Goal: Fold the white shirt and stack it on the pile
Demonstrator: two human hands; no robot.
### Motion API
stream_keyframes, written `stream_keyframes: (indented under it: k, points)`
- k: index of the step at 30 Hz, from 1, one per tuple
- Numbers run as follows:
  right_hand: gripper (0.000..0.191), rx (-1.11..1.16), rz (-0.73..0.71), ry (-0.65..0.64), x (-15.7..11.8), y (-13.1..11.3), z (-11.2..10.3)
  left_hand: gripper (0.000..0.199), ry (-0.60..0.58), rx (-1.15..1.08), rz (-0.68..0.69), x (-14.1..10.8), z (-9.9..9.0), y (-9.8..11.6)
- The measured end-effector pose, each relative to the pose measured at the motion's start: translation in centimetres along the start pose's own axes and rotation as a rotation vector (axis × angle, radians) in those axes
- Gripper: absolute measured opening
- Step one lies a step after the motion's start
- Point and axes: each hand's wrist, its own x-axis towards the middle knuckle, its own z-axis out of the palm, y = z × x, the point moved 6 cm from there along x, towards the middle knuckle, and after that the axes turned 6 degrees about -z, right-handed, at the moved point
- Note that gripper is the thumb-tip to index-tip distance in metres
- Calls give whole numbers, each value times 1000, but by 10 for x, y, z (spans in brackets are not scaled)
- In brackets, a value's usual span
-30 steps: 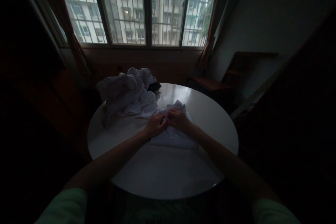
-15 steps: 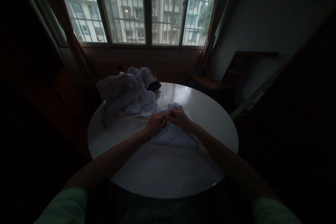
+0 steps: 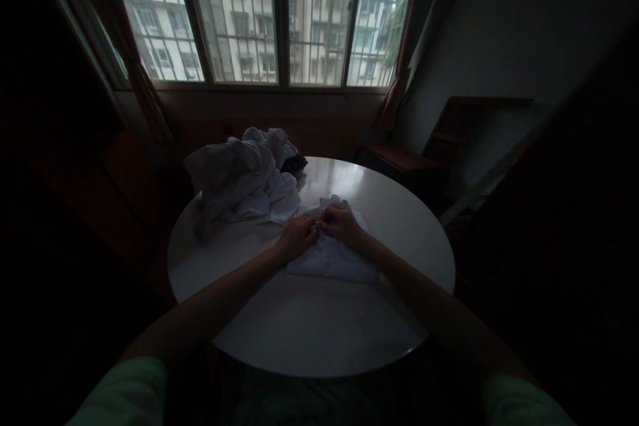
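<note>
A folded white shirt (image 3: 332, 263) lies flat on the round white table (image 3: 309, 333), its collar at the far end. My left hand (image 3: 298, 236) is closed on the cloth near the collar, fingers bent inward. Close against it, my right hand (image 3: 341, 223) pinches the shirt's front just below the collar. The fingertips of both hands meet there, and the small part between them is too dark to make out.
A heap of crumpled white clothes (image 3: 244, 176) sits at the table's far left, with a dark striped piece (image 3: 294, 164) at its right side. Behind the table on the right stands a wooden chair (image 3: 399, 156). A barred window (image 3: 279, 20) is at the back.
Both hands stay at the same spot on the shirt, with only slight finger movement. The view has shifted a tiny bit.
</note>
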Motion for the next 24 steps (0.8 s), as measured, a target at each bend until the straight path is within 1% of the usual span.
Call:
stream_keyframes:
  k: [3,5,8,12,16,19,24]
  points:
    - [4,-144,-114,9,1,-15,-4,12,29,9,-20,-1,-2,1]
    - [4,-238,-143,-22,1,-23,-5,10,44,24,-29,-1,-3,1]
    - [5,-346,-113,-42,1,-27,-5,10,57,36,-39,-1,-5,2]
    - [3,-459,-87,17,0,-30,-4,9,94,47,-79,-1,-7,1]
    - [3,-486,-19,56,-2,-28,-3,11,128,35,-93,0,-7,-1]
    - [3,-465,22,33,-2,-27,-2,13,113,-10,-79,0,-6,-3]
    - [2,-403,37,11,-2,-26,-2,14,107,-46,-55,-1,-6,-4]
